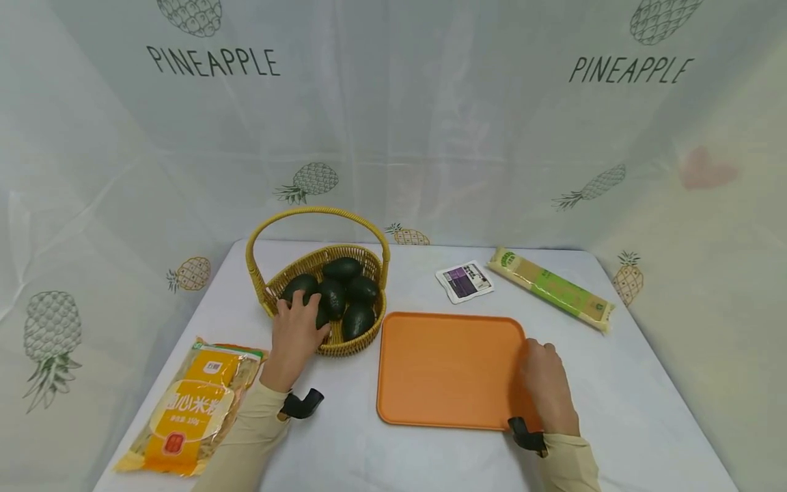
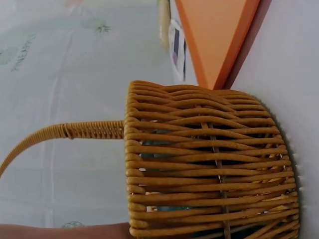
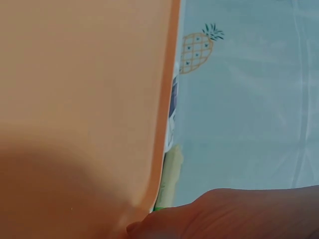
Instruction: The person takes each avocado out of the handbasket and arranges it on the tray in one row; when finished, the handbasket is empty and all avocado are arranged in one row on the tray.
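Note:
A yellow wicker basket (image 1: 353, 347) with a tall handle holds several dark green avocados (image 1: 359, 321). My left hand (image 1: 296, 338) reaches over its near left rim, fingers and thumb bent round an avocado (image 1: 322, 317) that it partly covers. In the left wrist view the woven basket wall (image 2: 209, 159) hides most of this hand. An orange rectangular tray (image 1: 451, 369) lies flat to the right of the basket. At its right edge my right hand (image 1: 547, 379) grips the rim; in the right wrist view, the thumb (image 3: 149, 224) lies over the tray's edge.
A yellow bag of dried noodles (image 1: 190, 410) lies at the left. Behind the tray are a small white and purple packet (image 1: 465, 281) and a long green and beige packet (image 1: 553, 289). White cloth covers the table (image 1: 344, 437); a pineapple-print curtain (image 1: 430, 137) hangs behind.

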Demonstrator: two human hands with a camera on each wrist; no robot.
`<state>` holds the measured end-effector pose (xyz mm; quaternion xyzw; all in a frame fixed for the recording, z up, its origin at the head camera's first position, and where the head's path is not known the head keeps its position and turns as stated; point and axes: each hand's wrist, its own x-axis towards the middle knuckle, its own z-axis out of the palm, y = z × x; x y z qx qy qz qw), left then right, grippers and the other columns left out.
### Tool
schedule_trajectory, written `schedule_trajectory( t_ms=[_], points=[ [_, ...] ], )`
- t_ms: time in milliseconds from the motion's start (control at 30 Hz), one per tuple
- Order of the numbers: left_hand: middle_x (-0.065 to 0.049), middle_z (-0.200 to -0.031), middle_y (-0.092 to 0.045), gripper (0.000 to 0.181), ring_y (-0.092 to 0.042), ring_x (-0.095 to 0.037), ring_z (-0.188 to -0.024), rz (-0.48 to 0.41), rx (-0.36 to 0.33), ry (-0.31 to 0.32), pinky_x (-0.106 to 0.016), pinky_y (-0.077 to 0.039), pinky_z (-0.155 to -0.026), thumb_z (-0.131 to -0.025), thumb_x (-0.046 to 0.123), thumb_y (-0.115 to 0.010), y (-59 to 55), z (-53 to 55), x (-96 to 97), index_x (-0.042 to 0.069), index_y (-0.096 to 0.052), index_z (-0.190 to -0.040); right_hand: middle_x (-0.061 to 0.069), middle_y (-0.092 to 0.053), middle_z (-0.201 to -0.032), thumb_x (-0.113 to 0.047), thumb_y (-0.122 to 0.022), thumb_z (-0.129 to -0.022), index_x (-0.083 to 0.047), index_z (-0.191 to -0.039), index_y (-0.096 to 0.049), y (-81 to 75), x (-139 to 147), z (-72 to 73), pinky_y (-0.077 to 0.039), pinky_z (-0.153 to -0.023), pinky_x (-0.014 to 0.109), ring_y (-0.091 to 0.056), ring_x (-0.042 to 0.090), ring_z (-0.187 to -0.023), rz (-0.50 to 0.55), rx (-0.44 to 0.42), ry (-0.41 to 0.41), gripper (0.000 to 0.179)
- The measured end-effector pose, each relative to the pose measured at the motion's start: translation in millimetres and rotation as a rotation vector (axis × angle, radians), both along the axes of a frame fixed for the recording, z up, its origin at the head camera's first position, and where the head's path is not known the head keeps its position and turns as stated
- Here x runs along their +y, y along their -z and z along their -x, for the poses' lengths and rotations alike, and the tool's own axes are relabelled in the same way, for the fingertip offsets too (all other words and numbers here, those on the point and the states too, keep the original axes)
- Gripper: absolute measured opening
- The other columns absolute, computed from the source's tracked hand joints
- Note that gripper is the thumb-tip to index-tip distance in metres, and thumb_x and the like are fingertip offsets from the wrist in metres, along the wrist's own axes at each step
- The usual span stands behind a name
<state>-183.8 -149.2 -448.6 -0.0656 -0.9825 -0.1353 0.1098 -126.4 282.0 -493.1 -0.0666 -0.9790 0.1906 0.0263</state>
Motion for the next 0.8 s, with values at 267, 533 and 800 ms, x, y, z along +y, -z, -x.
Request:
schedule_trajectory(
  t_ms=[267, 533, 800],
  points=[
    [-0.043, -0.151, -0.045, 0.070, -0.062, -0.067, -0.101, -0.044, -0.157, -0.021, -0.067, -0.059, -0.085, -0.083, 0.011, -0.093, -2.5, 8.0, 4.5, -0.009, -0.059, -0.141, 0.033, -0.064, -0.087, 0.017, -0.057, -0.090, 0.021, -0.110, -0.063, 1.2, 0.8, 0.4, -0.056, -0.075, 0.058, -0.063, 0.044, -0.080, -0.020, 0.010, 0.000, 0.021],
    [-0.042, -0.148, -0.048, 0.064, -0.063, -0.062, -0.108, -0.049, -0.127, 0.005, -0.073, -0.052, -0.099, -0.078, 0.002, -0.093, -0.4, 7.7, 5.9, -0.013, -0.064, -0.132, 0.035, -0.064, -0.090, 0.017, -0.056, -0.092, 0.021, -0.111, -0.063, 1.1, -0.4, -1.3, -0.057, -0.074, 0.058, -0.064, 0.047, -0.083, -0.023, 0.018, -0.011, 0.021],
    [-0.041, -0.143, -0.052, 0.064, -0.061, -0.058, -0.121, -0.055, -0.106, 0.027, -0.076, -0.048, -0.102, -0.076, 0.000, -0.095, 0.8, 9.2, 5.7, -0.015, -0.064, -0.130, 0.035, -0.063, -0.088, 0.017, -0.056, -0.092, 0.021, -0.110, -0.063, 1.1, -1.2, -2.2, -0.056, -0.073, 0.058, -0.063, 0.045, -0.081, -0.021, 0.026, -0.003, 0.020]
  ],
)
